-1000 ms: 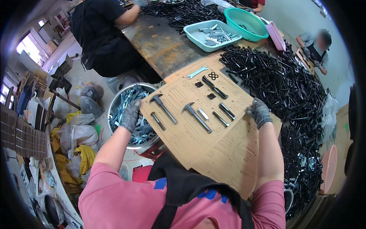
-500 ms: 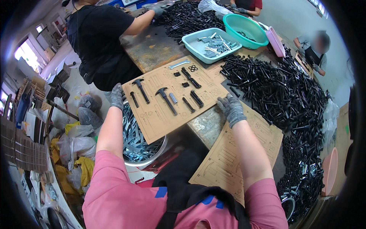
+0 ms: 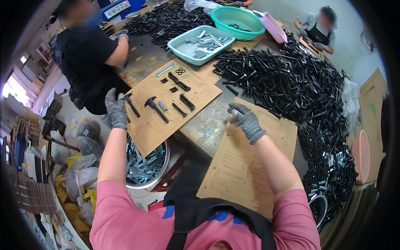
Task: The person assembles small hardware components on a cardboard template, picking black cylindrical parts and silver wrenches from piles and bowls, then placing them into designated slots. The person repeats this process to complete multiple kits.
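Note:
A cardboard sheet printed with part outlines lies at the table's left edge, overhanging a round metal tub. On it rest two black T-headed pieces, a silver tube, a small open-ended wrench, black rings and several black bolts. My left hand, gloved in grey, is at the sheet's left edge with its fingers apart. My gloved right hand hovers over a second printed cardboard sheet, fingers loosely bent and holding nothing.
Black bolts are heaped across the table's right side. A pale blue tray of silver parts, a green basin and a pink tray stand behind. The metal tub holds flat metal pieces. Co-workers stand at far left and far right.
The laden sheet has moved left and away onto the table's edge. My right hand has let go of it and drawn back; my left hand's fingers have lifted and opened.

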{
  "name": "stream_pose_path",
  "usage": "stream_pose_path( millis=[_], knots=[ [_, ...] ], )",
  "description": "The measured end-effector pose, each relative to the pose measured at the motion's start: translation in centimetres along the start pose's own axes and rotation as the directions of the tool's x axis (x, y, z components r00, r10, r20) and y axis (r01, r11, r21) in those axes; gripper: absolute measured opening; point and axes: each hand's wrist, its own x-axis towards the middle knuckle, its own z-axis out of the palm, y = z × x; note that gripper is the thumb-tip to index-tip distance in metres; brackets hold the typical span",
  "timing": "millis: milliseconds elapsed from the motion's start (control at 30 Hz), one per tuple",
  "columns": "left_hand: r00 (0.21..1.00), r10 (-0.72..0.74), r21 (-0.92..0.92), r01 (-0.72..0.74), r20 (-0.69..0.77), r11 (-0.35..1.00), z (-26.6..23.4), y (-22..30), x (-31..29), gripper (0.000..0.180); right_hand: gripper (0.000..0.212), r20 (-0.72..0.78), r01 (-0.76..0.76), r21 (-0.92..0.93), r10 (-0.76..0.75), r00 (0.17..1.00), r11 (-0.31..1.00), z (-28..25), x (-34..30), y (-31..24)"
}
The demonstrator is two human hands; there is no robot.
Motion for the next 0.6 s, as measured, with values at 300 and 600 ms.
stream_pose_path(
  millis=[300,600],
  knots=[
    [0.494,0.483,-0.322,-0.377,0.723,0.868,10.9,22.8,-16.0,0.051,0.026,-0.332,-0.158,-0.43,0.008,0.943,0.889,-10.1,-7.4,3.1],
    [0.124,0.494,-0.306,-0.649,0.861,0.696,15.2,27.7,-24.7,0.061,0.047,-0.321,-0.237,-0.934,-0.336,0.885,0.268,-17.7,-7.9,2.1]
  ],
)
